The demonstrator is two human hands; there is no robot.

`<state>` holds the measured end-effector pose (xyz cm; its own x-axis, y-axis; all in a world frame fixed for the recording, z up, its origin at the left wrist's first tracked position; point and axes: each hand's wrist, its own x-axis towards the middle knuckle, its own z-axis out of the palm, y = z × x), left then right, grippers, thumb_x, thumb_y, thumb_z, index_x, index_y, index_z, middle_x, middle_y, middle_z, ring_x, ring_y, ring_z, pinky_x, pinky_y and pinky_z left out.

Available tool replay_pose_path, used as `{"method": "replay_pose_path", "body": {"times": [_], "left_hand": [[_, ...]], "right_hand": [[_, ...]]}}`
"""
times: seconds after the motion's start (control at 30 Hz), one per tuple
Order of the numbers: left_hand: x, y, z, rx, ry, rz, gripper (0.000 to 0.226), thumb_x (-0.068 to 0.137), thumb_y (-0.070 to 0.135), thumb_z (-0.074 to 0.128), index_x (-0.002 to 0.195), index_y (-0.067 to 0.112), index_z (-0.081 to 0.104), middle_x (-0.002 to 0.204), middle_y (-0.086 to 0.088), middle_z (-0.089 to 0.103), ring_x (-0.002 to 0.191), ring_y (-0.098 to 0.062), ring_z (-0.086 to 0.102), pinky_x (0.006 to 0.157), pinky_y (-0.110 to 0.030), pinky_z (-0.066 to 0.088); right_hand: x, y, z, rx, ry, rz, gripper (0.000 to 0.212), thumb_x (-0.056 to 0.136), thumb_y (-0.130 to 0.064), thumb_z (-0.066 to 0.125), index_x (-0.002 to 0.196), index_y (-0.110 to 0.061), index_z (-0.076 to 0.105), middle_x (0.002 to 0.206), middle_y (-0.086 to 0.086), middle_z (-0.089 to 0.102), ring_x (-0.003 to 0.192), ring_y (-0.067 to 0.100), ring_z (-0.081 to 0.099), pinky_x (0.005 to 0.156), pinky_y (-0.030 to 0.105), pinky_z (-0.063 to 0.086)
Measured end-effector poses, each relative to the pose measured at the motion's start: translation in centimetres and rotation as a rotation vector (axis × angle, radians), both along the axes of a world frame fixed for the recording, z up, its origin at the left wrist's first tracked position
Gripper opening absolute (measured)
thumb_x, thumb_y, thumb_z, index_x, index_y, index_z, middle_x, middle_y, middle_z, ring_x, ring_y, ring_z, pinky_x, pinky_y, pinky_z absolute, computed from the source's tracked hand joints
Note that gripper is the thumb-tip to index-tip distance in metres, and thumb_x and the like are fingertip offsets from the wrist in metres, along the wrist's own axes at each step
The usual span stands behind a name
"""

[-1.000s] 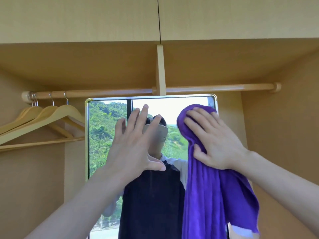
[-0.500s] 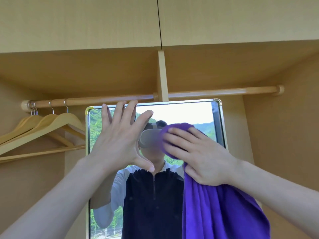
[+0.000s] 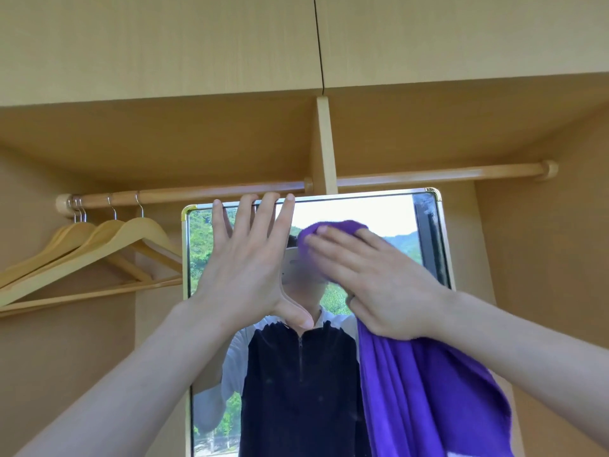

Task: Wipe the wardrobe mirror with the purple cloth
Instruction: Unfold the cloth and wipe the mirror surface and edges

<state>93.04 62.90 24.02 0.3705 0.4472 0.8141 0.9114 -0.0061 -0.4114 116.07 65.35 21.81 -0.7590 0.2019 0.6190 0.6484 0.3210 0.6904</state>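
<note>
Mirror stands upright directly ahead of both hands, its long axis vertical. Right hand presses the cloth flat near the top; left hand lies spread open beside it, unwiped glass below.

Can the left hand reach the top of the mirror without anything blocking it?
Probably yes. The left hand is spread open with its fingertips already at the mirror top edge; nothing lies between.
</note>
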Motion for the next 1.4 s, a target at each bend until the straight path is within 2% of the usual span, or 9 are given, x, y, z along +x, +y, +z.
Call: {"method": "replay_pose_path", "body": {"times": [0.13, 0.3, 0.43, 0.57, 0.7, 0.93, 1.03, 1.23, 1.4], "left_hand": [[-0.1, -0.2, 0.0, 0.009, 0.012, 0.025, 0.171, 0.028, 0.11, 0.044, 0.162, 0.006, 0.019, 0.156, -0.013, 0.032, 0.143, -0.042, 0.032, 0.115, -0.074, 0.014], [-0.6, -0.1, 0.3, 0.017, 0.013, -0.022, 0.168, 0.032, 0.107, 0.051, 0.163, 0.009, 0.015, 0.161, -0.01, 0.028, 0.147, -0.039, 0.026, 0.118, -0.072, 0.01], [-3.2, -0.2, 1.6, 0.023, -0.032, -0.046, 0.16, 0.032, 0.107, 0.049, 0.161, 0.021, 0.014, 0.157, -0.005, 0.03, 0.148, -0.034, 0.022, 0.12, -0.069, 0.009], [-5.0, -0.3, 2.0, -0.002, -0.098, -0.026, 0.151, 0.029, 0.107, 0.048, 0.156, 0.03, 0.016, 0.134, -0.002, 0.044, 0.125, -0.028, 0.04, 0.109, -0.057, 0.031], [-4.6, -0.5, 1.9, 0.019, -0.105, -0.049, 0.146, 0.029, 0.103, 0.055, 0.151, 0.03, 0.019, 0.127, 0.0, 0.045, 0.118, -0.026, 0.041, 0.103, -0.053, 0.034], [-5.0, -0.9, 2.0, 0.022, -0.07, -0.084, 0.151, 0.037, 0.103, 0.053, 0.158, 0.022, 0.014, 0.141, -0.002, 0.044, 0.129, -0.026, 0.041, 0.107, -0.051, 0.034], [-6.9, -1.2, 2.5, -0.049, -0.121, -0.17, 0.16, 0.036, 0.101, 0.059, 0.162, 0.016, 0.008, 0.151, -0.002, 0.036, 0.136, -0.022, 0.035, 0.112, -0.045, 0.036], [-10.7, -1.6, 2.3, -0.226, -0.211, -0.302, 0.148, 0.028, 0.097, 0.072, 0.152, 0.036, 0.016, 0.14, 0.014, 0.028, 0.097, -0.018, 0.059, 0.059, -0.026, 0.044], [-10.6, -1.1, 2.2, -0.224, -0.234, -0.372, 0.149, 0.026, 0.095, 0.074, 0.15, 0.036, 0.017, 0.137, 0.015, 0.027, 0.1, -0.023, 0.062, 0.069, -0.037, 0.056]], "right_hand": [[0.8, 0.1, 0.3, -0.014, -0.185, -0.007, 0.078, 0.08, -0.023, 0.059, 0.154, -0.011, 0.039, 0.166, 0.003, 0.029, 0.156, 0.023, 0.016, 0.125, 0.041, 0.011], [0.5, -0.1, 3.1, 0.018, 0.073, 0.02, 0.081, 0.069, -0.016, 0.061, 0.147, -0.001, 0.045, 0.159, 0.014, 0.037, 0.151, 0.033, 0.026, 0.121, 0.042, 0.014], [-1.4, 0.6, 1.7, 0.03, 0.2, 0.011, 0.083, 0.075, -0.027, 0.048, 0.152, -0.001, 0.034, 0.166, 0.012, 0.024, 0.156, 0.03, 0.014, 0.121, 0.049, 0.023], [-2.7, 0.9, 0.3, 0.023, 0.267, -0.009, 0.086, 0.076, -0.031, 0.045, 0.155, 0.0, 0.029, 0.168, 0.012, 0.018, 0.157, 0.029, 0.008, 0.122, 0.052, 0.021], [-4.7, 0.5, -0.4, 0.016, 0.293, -0.024, 0.089, 0.077, -0.033, 0.045, 0.158, -0.001, 0.023, 0.169, 0.012, 0.012, 0.158, 0.029, 0.005, 0.123, 0.047, 0.01], [-4.0, 0.2, -1.0, -0.047, -0.107, 0.037, 0.082, 0.079, -0.027, 0.047, 0.158, -0.009, 0.031, 0.169, 0.005, 0.017, 0.158, 0.022, 0.006, 0.125, 0.042, 0.011], [-2.7, 0.1, 0.7, -0.055, -0.024, 0.025, 0.082, 0.077, -0.023, 0.043, 0.156, -0.006, 0.033, 0.169, 0.005, 0.018, 0.158, 0.022, 0.005, 0.125, 0.039, 0.008], [-6.7, 0.2, 0.8, -0.033, 0.241, 0.022, 0.085, 0.078, -0.028, 0.04, 0.158, -0.005, 0.025, 0.17, 0.008, 0.013, 0.158, 0.025, 0.003, 0.124, 0.045, 0.015], [-9.6, -0.1, -1.3, -0.062, 0.21, 0.101, 0.079, 0.081, -0.028, 0.038, 0.157, -0.011, 0.033, 0.169, 0.002, 0.018, 0.158, 0.023, 0.008, 0.124, 0.044, 0.015]]}}
